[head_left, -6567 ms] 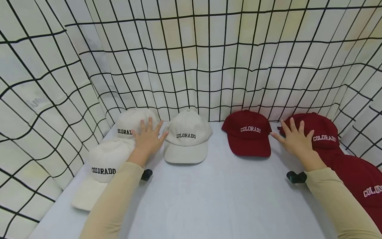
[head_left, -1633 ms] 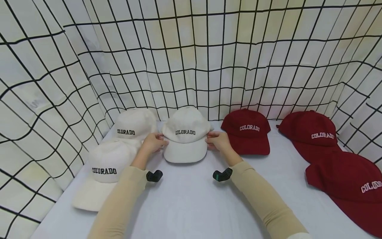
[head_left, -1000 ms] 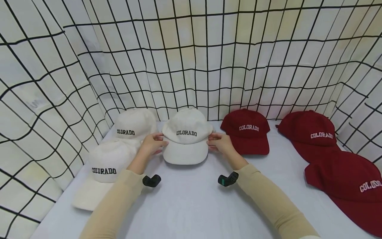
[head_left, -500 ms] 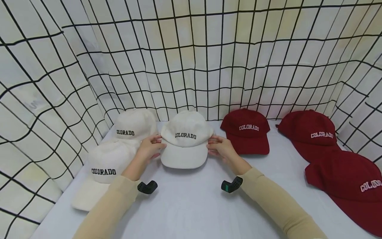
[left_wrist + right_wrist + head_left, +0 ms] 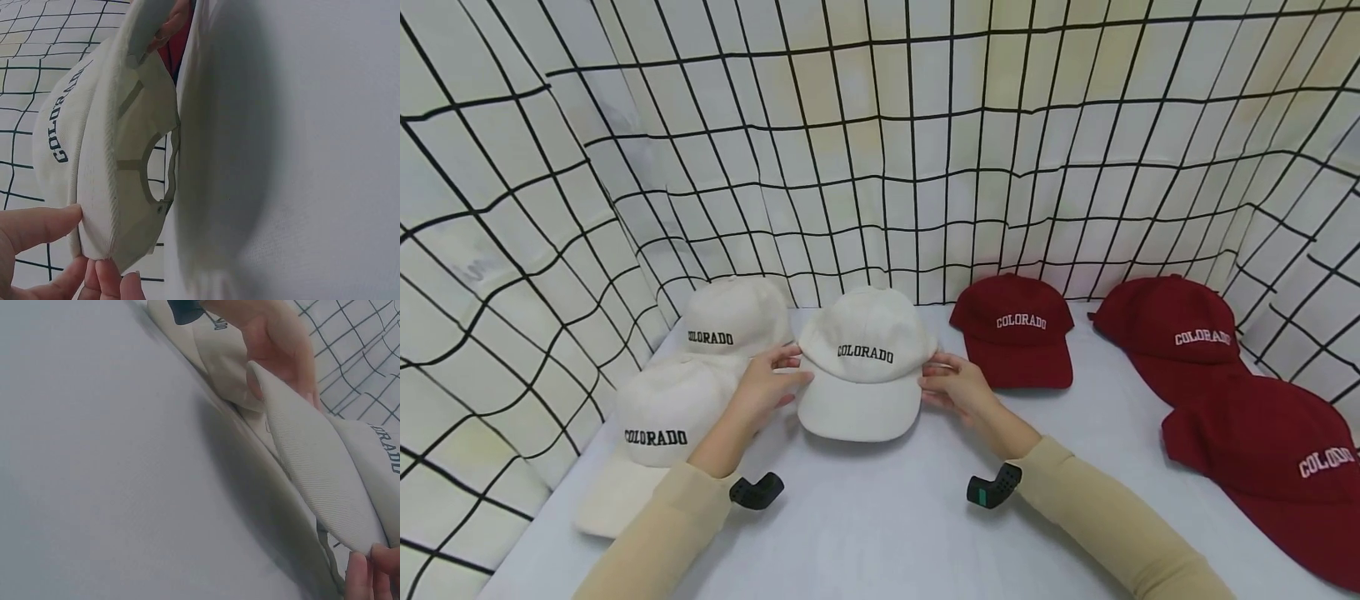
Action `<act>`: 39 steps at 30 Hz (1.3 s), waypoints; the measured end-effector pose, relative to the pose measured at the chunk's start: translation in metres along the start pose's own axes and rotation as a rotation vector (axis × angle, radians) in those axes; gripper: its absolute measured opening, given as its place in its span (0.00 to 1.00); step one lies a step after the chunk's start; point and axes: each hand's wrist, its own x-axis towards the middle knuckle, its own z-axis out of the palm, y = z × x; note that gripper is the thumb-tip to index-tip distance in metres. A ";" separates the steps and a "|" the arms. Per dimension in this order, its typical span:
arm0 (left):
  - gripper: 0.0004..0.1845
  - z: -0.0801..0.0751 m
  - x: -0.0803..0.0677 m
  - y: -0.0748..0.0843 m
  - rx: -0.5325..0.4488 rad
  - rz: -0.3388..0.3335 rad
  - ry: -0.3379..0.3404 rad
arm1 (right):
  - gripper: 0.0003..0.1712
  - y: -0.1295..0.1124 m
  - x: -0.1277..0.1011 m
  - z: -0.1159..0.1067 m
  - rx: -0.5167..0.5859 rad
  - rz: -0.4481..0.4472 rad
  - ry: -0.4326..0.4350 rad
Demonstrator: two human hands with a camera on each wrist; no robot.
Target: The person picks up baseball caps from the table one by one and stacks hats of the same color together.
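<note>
The left hand (image 5: 765,390) and right hand (image 5: 953,389) pinch the cream cap (image 5: 863,365) by its sides. It has come nearer and now hangs lifted off the tabletop (image 5: 887,517), free to carry.

Three cream cotton baseball caps with black "COLORADO" lettering lie toward nine o'clock on the table: one (image 5: 865,367) nearest the middle, one (image 5: 733,321) behind at ten o'clock, one (image 5: 658,425) closest at eight o'clock. Three dark red cotton baseball caps with white "COLORADO" lettering lie toward three o'clock: one (image 5: 1015,329) at one o'clock, one (image 5: 1180,333) at two o'clock, one (image 5: 1277,454) at four o'clock. That makes six caps in all. Two small black wrist-worn cameras show, one (image 5: 757,491) at seven o'clock, one (image 5: 994,487) at five o'clock.
</note>
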 end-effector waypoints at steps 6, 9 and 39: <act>0.32 -0.003 -0.006 -0.001 0.020 -0.010 0.011 | 0.29 0.001 -0.007 0.001 -0.020 -0.010 -0.023; 0.32 -0.005 -0.010 -0.001 0.007 -0.016 0.008 | 0.28 0.001 -0.009 0.001 -0.032 -0.010 -0.026; 0.21 -0.032 -0.024 -0.015 -0.060 -0.082 -0.185 | 0.26 0.014 -0.045 0.000 -0.028 -0.032 -0.132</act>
